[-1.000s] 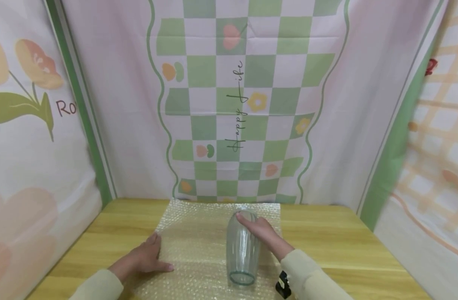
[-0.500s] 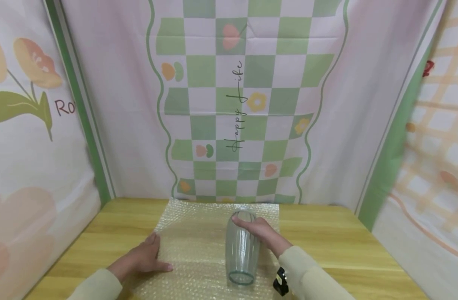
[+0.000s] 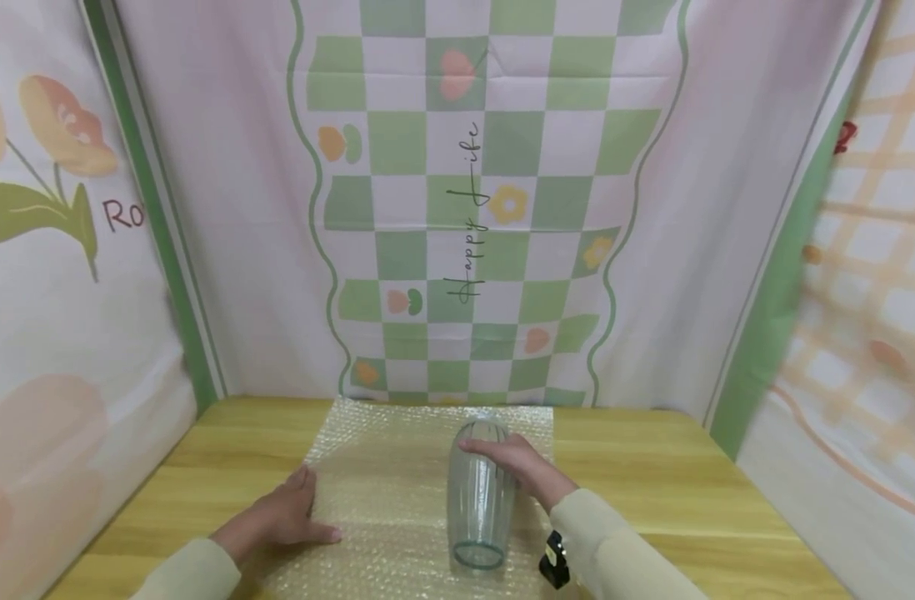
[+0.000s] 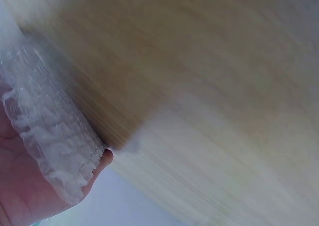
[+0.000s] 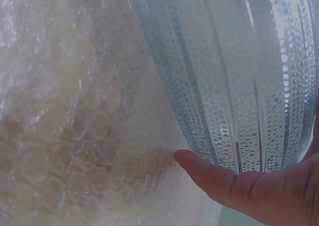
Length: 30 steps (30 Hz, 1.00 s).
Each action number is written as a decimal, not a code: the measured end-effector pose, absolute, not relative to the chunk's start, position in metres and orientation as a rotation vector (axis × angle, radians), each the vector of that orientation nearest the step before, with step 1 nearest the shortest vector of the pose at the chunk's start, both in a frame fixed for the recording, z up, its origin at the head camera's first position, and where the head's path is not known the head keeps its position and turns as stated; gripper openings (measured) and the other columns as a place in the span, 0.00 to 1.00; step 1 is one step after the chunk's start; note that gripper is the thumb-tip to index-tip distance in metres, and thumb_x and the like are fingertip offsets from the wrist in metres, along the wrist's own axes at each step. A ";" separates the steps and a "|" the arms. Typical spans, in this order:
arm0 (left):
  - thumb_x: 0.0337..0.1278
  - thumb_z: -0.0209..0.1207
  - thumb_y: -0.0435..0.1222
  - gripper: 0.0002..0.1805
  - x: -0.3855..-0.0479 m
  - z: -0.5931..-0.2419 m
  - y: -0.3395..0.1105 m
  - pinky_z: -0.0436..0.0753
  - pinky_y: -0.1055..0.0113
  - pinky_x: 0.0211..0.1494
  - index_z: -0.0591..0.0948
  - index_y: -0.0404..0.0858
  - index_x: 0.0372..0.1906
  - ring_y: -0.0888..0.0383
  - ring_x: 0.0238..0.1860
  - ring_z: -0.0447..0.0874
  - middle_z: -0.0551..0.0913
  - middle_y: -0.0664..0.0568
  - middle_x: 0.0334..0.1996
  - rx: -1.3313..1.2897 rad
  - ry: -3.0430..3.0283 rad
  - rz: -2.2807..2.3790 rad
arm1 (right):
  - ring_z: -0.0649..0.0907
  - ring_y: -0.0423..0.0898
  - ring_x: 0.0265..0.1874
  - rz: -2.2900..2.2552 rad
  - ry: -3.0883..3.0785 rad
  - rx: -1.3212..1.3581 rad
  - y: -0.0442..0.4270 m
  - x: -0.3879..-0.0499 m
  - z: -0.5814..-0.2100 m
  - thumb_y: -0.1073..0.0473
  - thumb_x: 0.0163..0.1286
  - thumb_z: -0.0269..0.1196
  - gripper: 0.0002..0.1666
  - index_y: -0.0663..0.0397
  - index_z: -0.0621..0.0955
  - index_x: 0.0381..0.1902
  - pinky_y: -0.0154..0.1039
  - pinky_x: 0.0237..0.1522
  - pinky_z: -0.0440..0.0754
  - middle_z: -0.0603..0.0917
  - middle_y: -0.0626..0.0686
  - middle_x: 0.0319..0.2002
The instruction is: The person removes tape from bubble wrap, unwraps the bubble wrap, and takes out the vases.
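Observation:
A clear ribbed glass vase (image 3: pixel 478 512) lies lengthwise over the right part of a bubble wrap sheet (image 3: pixel 382 492), its ringed end toward me. My right hand (image 3: pixel 519 462) grips it near the far end, thumb laid across the top; the other fingers are mostly hidden. The right wrist view shows that thumb (image 5: pixel 234 183) along the narrowing, dimpled glass (image 5: pixel 234 96). At the sheet's left edge rests my left hand (image 3: pixel 281 517), thumb pointing right. In the left wrist view, the wrap's edge (image 4: pixel 55 126) lies against the palm and covers most fingers.
A yellow wood-grain table (image 3: pixel 652 492) lies under the sheet. Printed fabric hangs at the back (image 3: pixel 457 208) and along both sides. A small black device (image 3: pixel 555 562) sits by the right sleeve (image 3: pixel 615 542).
The whole head view has shifted slightly to the left. My right thumb has slid a little across the vase, toward the left and nearer me. The left hand stays at the wrap's edge.

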<state>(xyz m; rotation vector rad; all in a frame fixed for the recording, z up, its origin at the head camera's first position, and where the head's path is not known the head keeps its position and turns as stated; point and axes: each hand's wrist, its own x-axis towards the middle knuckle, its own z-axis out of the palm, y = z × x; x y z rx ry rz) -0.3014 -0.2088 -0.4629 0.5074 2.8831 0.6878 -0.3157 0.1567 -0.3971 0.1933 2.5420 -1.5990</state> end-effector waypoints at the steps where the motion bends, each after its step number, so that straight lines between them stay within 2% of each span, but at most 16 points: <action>1: 0.37 0.66 0.68 0.71 -0.300 -0.461 -0.209 0.52 0.36 0.69 0.52 0.12 0.66 0.25 0.69 0.46 0.45 0.17 0.67 0.502 2.878 0.688 | 0.79 0.61 0.48 -1.601 2.544 0.191 0.156 -0.316 -0.397 0.37 0.50 0.73 0.60 0.82 0.65 0.61 0.59 0.53 0.77 0.76 0.69 0.51; 9: 0.40 0.69 0.62 0.67 -0.296 -0.455 -0.206 0.56 0.36 0.68 0.53 0.12 0.66 0.25 0.68 0.48 0.46 0.17 0.67 0.460 2.891 0.648 | 0.79 0.58 0.45 -1.633 2.521 0.210 0.154 -0.317 -0.398 0.39 0.50 0.73 0.58 0.81 0.65 0.61 0.55 0.49 0.80 0.76 0.67 0.49; 19: 0.40 0.69 0.62 0.67 -0.297 -0.454 -0.205 0.54 0.36 0.68 0.52 0.12 0.66 0.25 0.68 0.47 0.46 0.17 0.68 0.460 2.879 0.654 | 0.77 0.61 0.47 -1.692 2.488 0.260 0.158 -0.315 -0.400 0.38 0.50 0.73 0.64 0.81 0.58 0.65 0.57 0.51 0.78 0.73 0.69 0.51; 25: 0.40 0.69 0.62 0.67 -0.295 -0.452 -0.204 0.54 0.36 0.69 0.52 0.12 0.66 0.25 0.68 0.47 0.46 0.17 0.67 0.453 2.881 0.650 | 0.80 0.55 0.38 -1.740 2.474 0.247 0.159 -0.315 -0.401 0.40 0.50 0.73 0.57 0.80 0.64 0.60 0.49 0.42 0.83 0.77 0.64 0.43; 30: 0.40 0.69 0.61 0.67 -0.293 -0.451 -0.203 0.54 0.37 0.69 0.52 0.12 0.66 0.25 0.68 0.47 0.46 0.17 0.67 0.469 2.885 0.657 | 0.81 0.52 0.32 -1.772 2.484 0.233 0.160 -0.314 -0.404 0.40 0.50 0.73 0.49 0.77 0.72 0.52 0.44 0.36 0.84 0.80 0.61 0.37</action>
